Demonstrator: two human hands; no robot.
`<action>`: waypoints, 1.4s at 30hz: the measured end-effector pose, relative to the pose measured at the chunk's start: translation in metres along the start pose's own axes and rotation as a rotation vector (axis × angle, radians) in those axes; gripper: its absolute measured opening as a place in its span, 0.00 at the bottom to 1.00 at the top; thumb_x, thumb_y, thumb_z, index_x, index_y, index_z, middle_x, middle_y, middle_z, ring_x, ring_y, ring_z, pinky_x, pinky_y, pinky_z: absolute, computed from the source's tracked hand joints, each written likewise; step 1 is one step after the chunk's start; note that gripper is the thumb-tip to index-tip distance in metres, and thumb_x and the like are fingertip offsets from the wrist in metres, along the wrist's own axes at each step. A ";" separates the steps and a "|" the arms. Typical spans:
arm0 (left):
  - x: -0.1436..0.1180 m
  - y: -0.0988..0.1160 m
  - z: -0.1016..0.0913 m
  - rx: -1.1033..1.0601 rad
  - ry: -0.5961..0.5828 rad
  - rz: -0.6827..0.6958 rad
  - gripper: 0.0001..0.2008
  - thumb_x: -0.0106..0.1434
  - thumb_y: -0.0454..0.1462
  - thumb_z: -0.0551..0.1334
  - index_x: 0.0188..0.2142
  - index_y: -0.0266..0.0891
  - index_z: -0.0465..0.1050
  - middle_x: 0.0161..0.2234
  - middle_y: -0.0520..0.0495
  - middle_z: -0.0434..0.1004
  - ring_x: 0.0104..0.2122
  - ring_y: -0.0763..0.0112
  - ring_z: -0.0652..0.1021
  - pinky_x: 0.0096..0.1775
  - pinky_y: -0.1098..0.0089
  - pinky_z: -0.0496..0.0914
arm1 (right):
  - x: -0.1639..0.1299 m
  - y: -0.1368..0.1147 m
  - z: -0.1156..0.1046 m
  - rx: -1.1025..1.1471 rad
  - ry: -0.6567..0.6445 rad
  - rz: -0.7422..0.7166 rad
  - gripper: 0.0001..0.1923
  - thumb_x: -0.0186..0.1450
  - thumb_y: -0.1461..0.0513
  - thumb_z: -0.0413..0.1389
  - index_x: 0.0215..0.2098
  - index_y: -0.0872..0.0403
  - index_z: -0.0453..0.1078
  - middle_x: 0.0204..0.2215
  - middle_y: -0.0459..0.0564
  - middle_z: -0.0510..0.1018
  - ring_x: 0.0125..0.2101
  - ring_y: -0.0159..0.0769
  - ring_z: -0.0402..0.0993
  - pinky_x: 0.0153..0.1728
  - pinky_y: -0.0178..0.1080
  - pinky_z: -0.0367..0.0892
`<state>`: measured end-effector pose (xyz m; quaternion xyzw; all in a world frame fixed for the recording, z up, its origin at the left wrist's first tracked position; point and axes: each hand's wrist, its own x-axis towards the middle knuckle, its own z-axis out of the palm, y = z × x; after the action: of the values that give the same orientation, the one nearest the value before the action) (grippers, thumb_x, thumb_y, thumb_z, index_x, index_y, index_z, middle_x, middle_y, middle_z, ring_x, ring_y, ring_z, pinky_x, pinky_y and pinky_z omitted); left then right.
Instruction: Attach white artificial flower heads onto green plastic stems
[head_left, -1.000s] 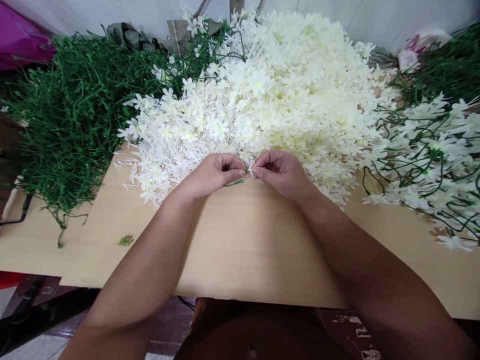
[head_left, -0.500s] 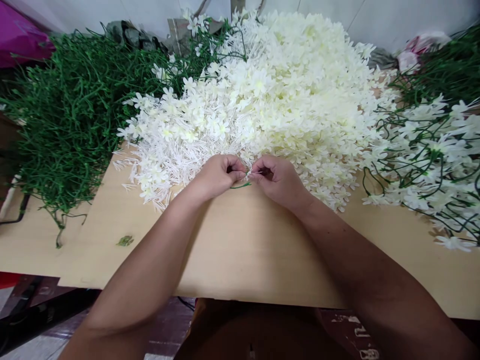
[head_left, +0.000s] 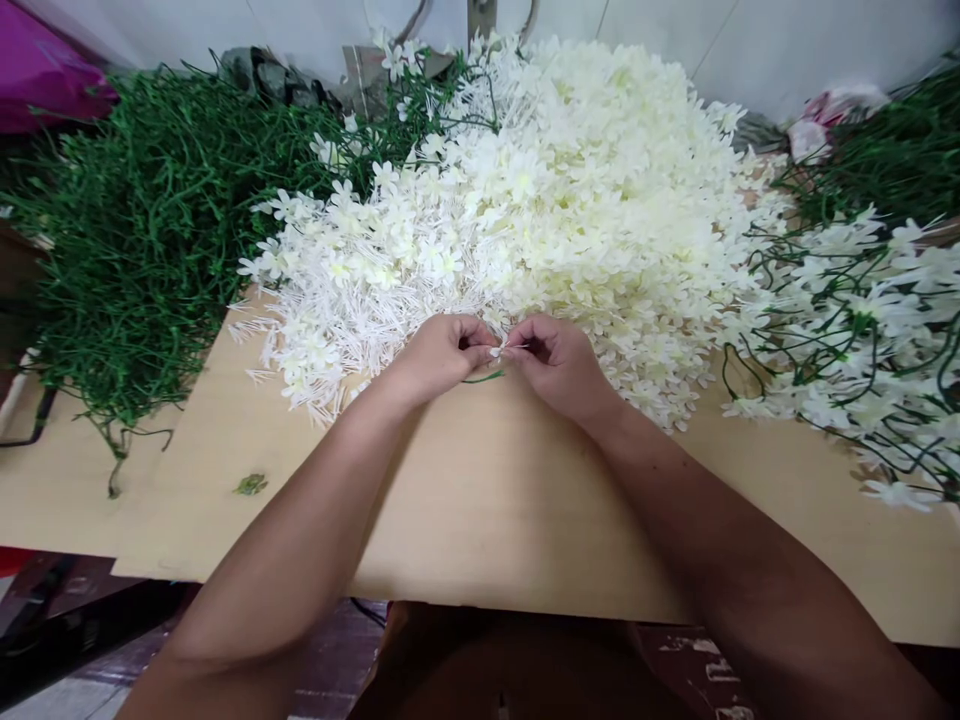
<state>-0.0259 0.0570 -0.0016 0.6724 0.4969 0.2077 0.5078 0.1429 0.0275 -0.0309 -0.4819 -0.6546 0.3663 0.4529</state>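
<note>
My left hand point(head_left: 441, 352) and my right hand point(head_left: 561, 362) meet fingertip to fingertip just in front of the flower pile. Each is closed in a pinch. A small white artificial flower piece point(head_left: 496, 352) shows between the fingertips. Below my left fingers a thin green plastic stem point(head_left: 484, 377) sticks out, its other end hidden in the grip. Behind both hands rises a big heap of white artificial flowers point(head_left: 600, 210) with pale yellow centres. Thin white stamen pieces point(head_left: 352, 320) lie at its left front.
A tangle of green plastic stems point(head_left: 142, 230) fills the left side. At the right lie white flowers on green stems point(head_left: 870, 330), with more green stems point(head_left: 892, 150) behind. A small green scrap point(head_left: 251, 484) rests on the tan tabletop point(head_left: 510, 510). A wall stands behind.
The white piece now shows more plainly between my fingertips. Both hands stay almost in place, and the view has shifted slightly.
</note>
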 end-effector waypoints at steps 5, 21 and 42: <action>-0.002 0.003 -0.008 -0.080 -0.153 0.020 0.13 0.58 0.44 0.61 0.27 0.35 0.71 0.21 0.52 0.68 0.23 0.77 0.66 0.28 0.73 0.62 | 0.002 0.003 -0.002 0.155 0.027 0.052 0.03 0.56 0.63 0.59 0.27 0.53 0.68 0.23 0.44 0.72 0.25 0.30 0.66 0.28 0.37 0.64; -0.004 0.012 0.002 -0.151 -0.143 0.044 0.15 0.62 0.35 0.56 0.18 0.37 0.60 0.17 0.56 0.56 0.19 0.79 0.57 0.26 0.73 0.55 | -0.003 0.000 0.001 0.179 0.014 0.045 0.04 0.55 0.63 0.60 0.26 0.54 0.69 0.22 0.44 0.73 0.25 0.30 0.67 0.29 0.37 0.64; 0.002 0.001 0.003 -0.028 -0.150 0.087 0.13 0.60 0.34 0.55 0.19 0.37 0.60 0.17 0.55 0.58 0.19 0.80 0.59 0.24 0.75 0.53 | 0.002 -0.005 0.004 0.101 -0.001 0.156 0.05 0.52 0.65 0.59 0.23 0.54 0.67 0.19 0.41 0.69 0.21 0.27 0.62 0.25 0.34 0.60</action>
<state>-0.0217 0.0572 -0.0025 0.6996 0.4249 0.1855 0.5436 0.1372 0.0277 -0.0274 -0.5079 -0.5960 0.4330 0.4465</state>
